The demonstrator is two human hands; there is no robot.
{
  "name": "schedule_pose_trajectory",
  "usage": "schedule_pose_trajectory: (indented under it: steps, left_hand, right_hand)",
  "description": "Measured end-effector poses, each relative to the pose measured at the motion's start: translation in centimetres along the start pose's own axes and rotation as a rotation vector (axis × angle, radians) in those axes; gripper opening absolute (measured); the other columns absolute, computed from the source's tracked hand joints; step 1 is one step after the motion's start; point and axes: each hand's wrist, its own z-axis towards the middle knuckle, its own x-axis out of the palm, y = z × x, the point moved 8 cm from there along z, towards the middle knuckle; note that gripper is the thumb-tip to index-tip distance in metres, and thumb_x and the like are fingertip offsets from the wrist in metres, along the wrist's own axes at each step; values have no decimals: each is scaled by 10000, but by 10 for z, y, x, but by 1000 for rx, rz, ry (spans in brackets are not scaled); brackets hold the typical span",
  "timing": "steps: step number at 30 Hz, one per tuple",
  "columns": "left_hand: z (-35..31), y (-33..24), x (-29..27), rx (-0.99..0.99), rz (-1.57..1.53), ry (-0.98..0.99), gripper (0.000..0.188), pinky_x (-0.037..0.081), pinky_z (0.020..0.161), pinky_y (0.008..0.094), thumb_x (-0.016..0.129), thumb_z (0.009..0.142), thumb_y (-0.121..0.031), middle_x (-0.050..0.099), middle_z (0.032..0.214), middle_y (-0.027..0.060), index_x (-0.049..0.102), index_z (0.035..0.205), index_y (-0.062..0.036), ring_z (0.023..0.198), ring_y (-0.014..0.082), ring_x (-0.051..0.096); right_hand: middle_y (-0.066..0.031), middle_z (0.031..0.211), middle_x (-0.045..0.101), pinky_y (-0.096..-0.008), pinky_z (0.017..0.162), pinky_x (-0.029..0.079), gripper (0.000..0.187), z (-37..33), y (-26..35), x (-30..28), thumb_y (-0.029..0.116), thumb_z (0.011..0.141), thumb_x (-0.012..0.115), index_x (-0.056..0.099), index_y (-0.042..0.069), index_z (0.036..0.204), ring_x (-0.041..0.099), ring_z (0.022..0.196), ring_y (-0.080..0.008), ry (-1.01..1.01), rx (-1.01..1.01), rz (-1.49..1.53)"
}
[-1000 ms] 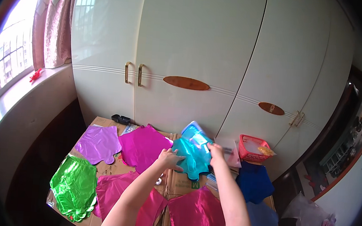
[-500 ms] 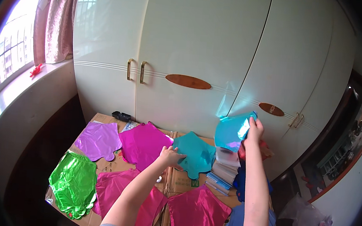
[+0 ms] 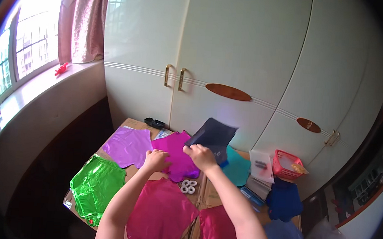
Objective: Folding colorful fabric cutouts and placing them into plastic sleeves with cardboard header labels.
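My right hand (image 3: 202,158) pinches the left edge of a dark blue-grey foil balloon (image 3: 216,135), flat and tilted up off the table. Behind it, a teal foil balloon (image 3: 237,167) lies partly hidden. My left hand (image 3: 156,160), fingers apart and seemingly empty, hovers at the left side of a magenta foil balloon (image 3: 175,147). Left of it lies a lilac foil balloon (image 3: 128,147), with a shiny green one (image 3: 97,185) nearer me. A deep pink foil balloon (image 3: 161,211) lies between my forearms, and a crimson one (image 3: 218,231) is partly under my right forearm.
Cardboard (image 3: 196,196) covers the table. White tape rolls (image 3: 188,186) sit mid-table. At the right are a clear box (image 3: 262,165), stacked packets (image 3: 255,189), a red basket (image 3: 286,166) and blue foil pieces (image 3: 285,201). White cabinet doors (image 3: 242,47) stand behind; a black object (image 3: 154,123) lies near them.
My right hand has swung left from the far right. It held a teal foil balloon before and now grips a dark one. My left hand has left the teal balloon for the magenta one.
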Motion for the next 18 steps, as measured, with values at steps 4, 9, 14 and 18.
schedule_pose_trajectory:
  steps: [4,9,14,18]
  left_hand:
    - [-23,36,-1,-76,-63,4,257,433,822,454,596,782,-299,683,936,72,684,990,-178,952,236,628]
    - [-24,67,15,-67,-250,-73,200,493,742,441,574,777,-219,680,901,91,690,922,-145,920,267,629]
    - [-32,61,9,-41,-270,-220,148,491,735,447,576,765,-168,670,833,103,658,866,-96,844,313,621]
    - [-30,78,21,-126,-510,-282,147,479,738,440,610,746,-156,670,829,92,641,874,-91,865,291,619]
  right_hand:
    - [-72,746,581,-373,638,535,110,-4,36,56,115,800,543,648,128,772,636,729,-251,162,139,277]
    - [-128,886,621,-417,740,522,138,4,72,84,132,799,557,673,58,802,628,840,-323,303,341,540]
    - [-146,928,622,-423,751,521,153,3,89,89,171,791,606,668,33,817,623,844,-336,370,354,501]
    - [-147,930,626,-423,758,514,161,-2,96,92,177,791,627,674,28,831,623,826,-338,252,336,508]
